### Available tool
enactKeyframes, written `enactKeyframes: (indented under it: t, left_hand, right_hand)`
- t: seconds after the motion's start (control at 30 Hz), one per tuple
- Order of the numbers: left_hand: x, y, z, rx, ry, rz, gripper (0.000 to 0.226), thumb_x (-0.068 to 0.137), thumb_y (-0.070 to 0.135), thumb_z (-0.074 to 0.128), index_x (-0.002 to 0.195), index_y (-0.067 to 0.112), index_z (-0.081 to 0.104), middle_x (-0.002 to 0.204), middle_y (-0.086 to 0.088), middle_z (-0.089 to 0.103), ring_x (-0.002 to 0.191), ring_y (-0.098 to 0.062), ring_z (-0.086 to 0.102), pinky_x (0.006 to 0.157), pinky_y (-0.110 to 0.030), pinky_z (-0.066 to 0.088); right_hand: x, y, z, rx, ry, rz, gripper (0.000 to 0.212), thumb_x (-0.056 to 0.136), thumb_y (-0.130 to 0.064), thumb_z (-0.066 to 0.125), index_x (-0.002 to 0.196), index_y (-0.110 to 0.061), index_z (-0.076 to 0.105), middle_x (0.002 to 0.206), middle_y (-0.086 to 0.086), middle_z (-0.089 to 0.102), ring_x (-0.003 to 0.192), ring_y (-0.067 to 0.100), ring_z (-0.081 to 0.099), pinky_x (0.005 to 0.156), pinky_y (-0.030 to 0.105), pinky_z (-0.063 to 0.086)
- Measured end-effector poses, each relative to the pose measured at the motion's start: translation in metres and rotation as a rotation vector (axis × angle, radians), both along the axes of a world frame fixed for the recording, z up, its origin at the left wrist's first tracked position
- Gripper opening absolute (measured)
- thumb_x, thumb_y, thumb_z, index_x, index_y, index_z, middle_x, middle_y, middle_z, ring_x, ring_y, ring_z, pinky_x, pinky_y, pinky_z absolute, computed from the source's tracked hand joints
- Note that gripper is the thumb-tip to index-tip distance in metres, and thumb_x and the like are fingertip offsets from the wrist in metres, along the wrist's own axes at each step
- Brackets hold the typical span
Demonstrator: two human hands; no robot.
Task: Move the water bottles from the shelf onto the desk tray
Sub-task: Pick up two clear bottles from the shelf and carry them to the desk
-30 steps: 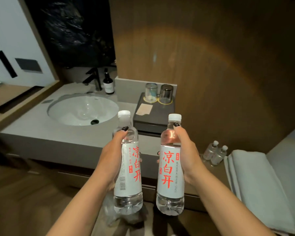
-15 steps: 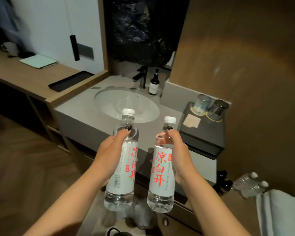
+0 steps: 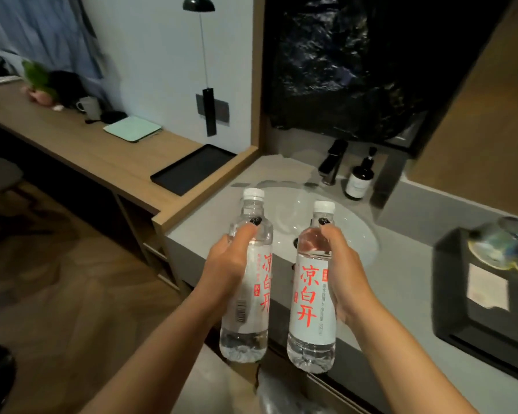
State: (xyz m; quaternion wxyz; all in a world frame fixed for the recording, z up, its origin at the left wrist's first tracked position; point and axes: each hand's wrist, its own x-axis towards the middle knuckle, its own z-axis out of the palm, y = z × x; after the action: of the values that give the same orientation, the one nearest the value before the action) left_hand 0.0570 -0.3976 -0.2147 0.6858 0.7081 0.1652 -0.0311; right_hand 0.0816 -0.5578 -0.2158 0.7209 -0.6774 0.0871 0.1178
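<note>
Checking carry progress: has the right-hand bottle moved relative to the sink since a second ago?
Yes. The right-hand bottle has shifted leftward: earlier right of the sink, now overlapping it.

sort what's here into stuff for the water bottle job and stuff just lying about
For the job:
left bottle in the left hand
right bottle in the right hand
black tray on the desk

Lying about:
sink
tap
soap bottle
green notebook
mug

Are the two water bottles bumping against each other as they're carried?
Apart. The head view shows a clear strip of sink and counter between the left bottle and the right bottle all the way down.
</note>
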Motion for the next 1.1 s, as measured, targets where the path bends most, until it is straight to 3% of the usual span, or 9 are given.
enactKeyframes:
  t: [0.23,0.33,0.47,0.57,0.73,0.9,1.03,1.1]
  left_hand:
    - [0.054,0.067,0.015,0.013,-0.051,0.000,0.048,0.092,0.052,0.040,0.090,0.010,0.063,0.077,-0.012,0.070,0.065,-0.020,0.066,0.065,-0.033,0.049]
    - [0.076,0.092,0.017,-0.014,-0.065,-0.005,0.046,0.092,0.053,0.038,0.089,0.014,0.062,0.081,-0.013,0.071,0.066,-0.020,0.066,0.068,-0.035,0.051]
    - [0.105,0.136,0.015,0.015,-0.096,-0.004,0.041,0.095,0.047,0.039,0.075,0.017,0.058,0.063,-0.003,0.066,0.060,-0.016,0.063,0.066,-0.034,0.047]
    - [0.128,0.177,0.013,-0.049,-0.054,-0.026,0.046,0.092,0.053,0.041,0.082,0.013,0.060,0.073,-0.013,0.065,0.068,-0.025,0.063,0.071,-0.038,0.049]
    - [0.172,0.261,0.007,-0.108,-0.033,-0.065,0.060,0.082,0.062,0.046,0.097,0.006,0.063,0.086,-0.025,0.068,0.071,-0.032,0.065,0.068,-0.041,0.052]
    - [0.218,0.345,0.007,-0.068,-0.035,-0.119,0.051,0.089,0.053,0.042,0.103,0.008,0.060,0.090,-0.026,0.068,0.071,-0.030,0.065,0.068,-0.041,0.052]
    - [0.255,0.395,0.007,-0.050,-0.019,-0.137,0.062,0.078,0.066,0.047,0.104,0.011,0.059,0.090,-0.022,0.068,0.076,-0.033,0.067,0.073,-0.044,0.055]
    - [0.272,0.415,0.006,-0.066,-0.016,-0.146,0.066,0.073,0.066,0.048,0.103,0.009,0.058,0.085,-0.021,0.066,0.070,-0.029,0.066,0.068,-0.040,0.054]
  right_hand:
    - [0.059,0.065,0.016,-0.043,-0.008,0.034,0.035,0.077,-0.061,0.051,0.079,-0.029,0.064,0.079,0.013,0.070,0.082,0.036,0.068,0.088,0.060,0.050]
    - [0.081,0.092,0.020,-0.057,-0.003,0.033,0.047,0.072,-0.067,0.050,0.089,-0.025,0.062,0.084,0.012,0.071,0.085,0.035,0.069,0.088,0.061,0.051]
    - [0.107,0.134,0.023,-0.059,0.031,0.057,0.050,0.079,-0.064,0.047,0.093,-0.019,0.063,0.081,0.013,0.072,0.083,0.035,0.070,0.089,0.057,0.051]
    - [0.128,0.173,0.023,-0.101,-0.008,0.073,0.043,0.084,-0.060,0.045,0.090,-0.021,0.063,0.085,0.014,0.071,0.085,0.034,0.069,0.085,0.049,0.052]
    - [0.167,0.253,0.018,-0.090,-0.031,0.071,0.040,0.088,-0.053,0.046,0.095,-0.018,0.063,0.080,0.014,0.069,0.069,0.026,0.067,0.066,0.035,0.054]
    - [0.207,0.330,0.015,-0.064,-0.004,0.041,0.047,0.086,-0.056,0.047,0.099,-0.013,0.061,0.075,0.011,0.065,0.063,0.022,0.063,0.062,0.031,0.051]
    - [0.237,0.378,0.011,-0.048,-0.014,-0.014,0.047,0.082,-0.061,0.050,0.100,-0.019,0.061,0.086,0.016,0.070,0.075,0.031,0.069,0.075,0.043,0.057]
    - [0.253,0.398,0.008,-0.034,0.004,-0.042,0.047,0.080,-0.065,0.052,0.098,-0.022,0.060,0.085,0.015,0.071,0.077,0.033,0.071,0.076,0.048,0.057]
